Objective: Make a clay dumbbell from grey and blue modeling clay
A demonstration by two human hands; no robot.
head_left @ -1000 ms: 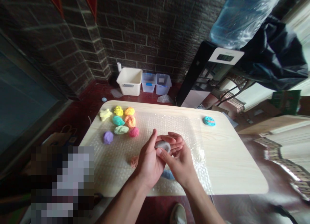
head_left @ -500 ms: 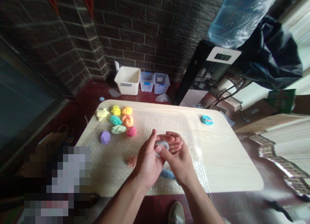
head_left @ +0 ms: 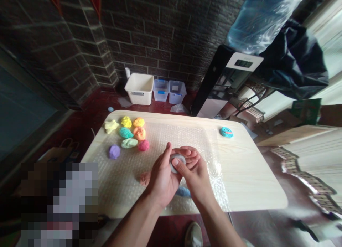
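I'm clamping a grey clay disc (head_left: 177, 163) between my left hand (head_left: 162, 179) and right hand (head_left: 196, 179), with a brown clay lump (head_left: 144, 178) and a blue clay lump (head_left: 183, 192) just beside them on bubble wrap (head_left: 120, 172).

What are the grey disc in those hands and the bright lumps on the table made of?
The grey disc, pressed between the left hand and right hand, and the pink lump probably are soft modelling dough: matte, slightly grainy, with a hand-shaped look. The exact brand or recipe can't be told.
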